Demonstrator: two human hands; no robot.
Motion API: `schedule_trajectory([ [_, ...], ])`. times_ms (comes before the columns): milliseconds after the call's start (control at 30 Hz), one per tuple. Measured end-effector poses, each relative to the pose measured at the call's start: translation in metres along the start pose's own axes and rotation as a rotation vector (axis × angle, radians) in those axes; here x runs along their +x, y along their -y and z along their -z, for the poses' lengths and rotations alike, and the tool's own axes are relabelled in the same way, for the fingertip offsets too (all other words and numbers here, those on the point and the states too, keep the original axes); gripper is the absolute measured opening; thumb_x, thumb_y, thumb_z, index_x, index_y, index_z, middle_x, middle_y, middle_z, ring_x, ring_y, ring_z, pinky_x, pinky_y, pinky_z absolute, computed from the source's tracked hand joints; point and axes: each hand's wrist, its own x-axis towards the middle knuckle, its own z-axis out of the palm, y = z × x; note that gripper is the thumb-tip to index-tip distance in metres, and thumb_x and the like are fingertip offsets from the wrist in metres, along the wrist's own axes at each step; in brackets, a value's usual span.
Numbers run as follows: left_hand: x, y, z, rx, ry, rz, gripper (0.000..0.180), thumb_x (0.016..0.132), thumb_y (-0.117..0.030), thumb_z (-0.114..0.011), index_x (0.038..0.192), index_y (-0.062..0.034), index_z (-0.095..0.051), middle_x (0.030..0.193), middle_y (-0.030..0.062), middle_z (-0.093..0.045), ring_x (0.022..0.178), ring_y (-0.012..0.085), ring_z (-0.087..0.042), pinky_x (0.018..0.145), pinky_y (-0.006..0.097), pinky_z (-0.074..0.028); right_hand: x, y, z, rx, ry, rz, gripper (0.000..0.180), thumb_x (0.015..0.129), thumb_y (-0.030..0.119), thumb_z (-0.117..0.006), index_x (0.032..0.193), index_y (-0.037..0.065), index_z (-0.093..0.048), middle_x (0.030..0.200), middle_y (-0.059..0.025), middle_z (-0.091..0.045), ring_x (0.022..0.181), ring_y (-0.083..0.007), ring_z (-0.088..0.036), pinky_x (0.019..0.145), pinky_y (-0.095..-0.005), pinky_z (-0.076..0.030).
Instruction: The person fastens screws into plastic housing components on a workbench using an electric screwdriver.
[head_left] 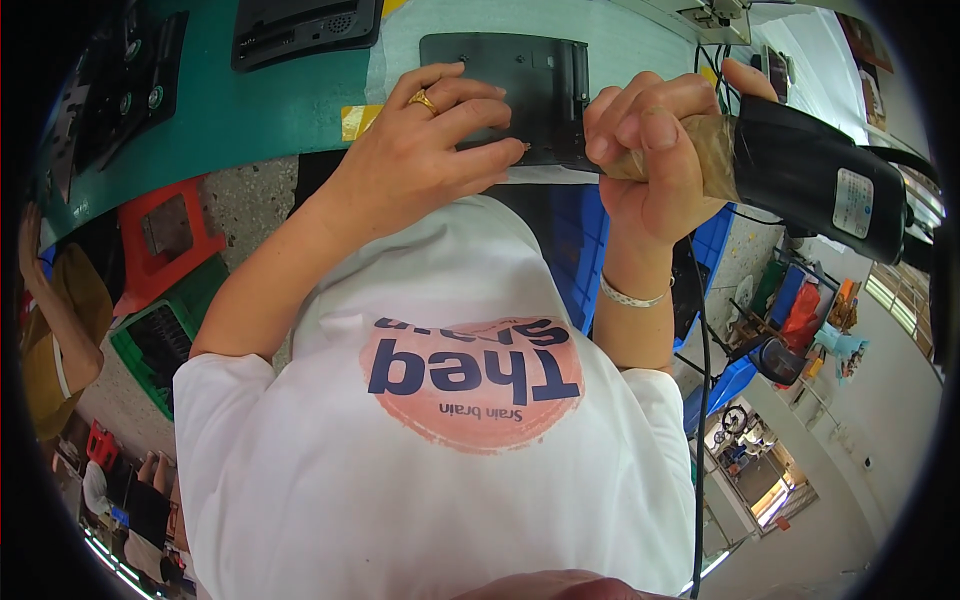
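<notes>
One dark, roughly rectangular panel [550, 95] lies on the pale sheet [640, 45] beneath the left hand [440, 130] and just left of the right fist; it looks matte, with rounded corners, small marks near its far edge and a raised strip along its right side. The left hand's fingers are loose and spread, tips resting on it. The right hand [655, 140] is clenched around the tan-wrapped part of a black corded tool [820, 165], whose body extends right of the grip; its working tip is hidden. Beyond and left of the left hand sits another black casing [300, 38], on the green tabletop [270, 115]. A red stool [205, 235] stands below, left of that forearm.
</notes>
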Motion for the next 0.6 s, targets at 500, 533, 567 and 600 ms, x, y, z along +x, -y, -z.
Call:
schedule_trajectory([
  [500, -0.001, -0.001, -0.002, -0.027, -0.031, 0.0, 0.033, 0.068, -0.015, -0.086, 0.098, -0.0127, -0.073, 0.109, 0.0014, -0.066, 0.114, 0.0227, -0.063, 0.108, 0.049, -0.046, 0.004, -0.011, -0.006, 0.092, 0.16, 0.035, 0.05, 0.095, 0.005, -0.07, 0.133, 0.014, -0.039, 0.071, -0.0059, -0.055, 0.047, -0.0176, -0.051, 0.046, -0.0314, -0.045],
  [533, -0.002, 0.0, -0.002, -0.028, -0.035, -0.002, 0.033, 0.068, -0.015, -0.086, 0.098, -0.0127, -0.073, 0.109, 0.0014, -0.066, 0.114, 0.0227, -0.063, 0.108, 0.049, -0.046, 0.002, -0.011, -0.009, 0.088, 0.162, 0.037, 0.05, 0.095, 0.005, -0.07, 0.133, 0.014, -0.039, 0.071, -0.0059, -0.055, 0.047, -0.0176, -0.051, 0.046, -0.0314, -0.045],
  [567, -0.002, 0.001, -0.003, -0.026, -0.036, -0.011, 0.033, 0.068, -0.015, -0.086, 0.098, -0.0128, -0.073, 0.109, 0.0015, -0.066, 0.114, 0.0226, -0.063, 0.108, 0.048, -0.046, 0.001, -0.009, -0.013, 0.168, 0.084, 0.012, 0.05, 0.091, -0.002, -0.07, 0.128, 0.009, -0.039, 0.073, -0.0078, -0.06, 0.052, -0.0161, -0.055, 0.05, -0.029, -0.047],
  [600, -0.002, 0.001, -0.003, -0.026, -0.031, -0.015, 0.033, 0.068, -0.015, -0.086, 0.099, -0.0128, -0.073, 0.109, 0.0017, -0.066, 0.114, 0.0225, -0.063, 0.108, 0.048, -0.046, 0.0, -0.009, -0.014, 0.25, 0.004, -0.02, 0.05, 0.087, -0.009, -0.07, 0.123, 0.004, -0.039, 0.076, -0.0096, -0.064, 0.056, -0.0146, -0.059, 0.055, -0.0266, -0.049],
])
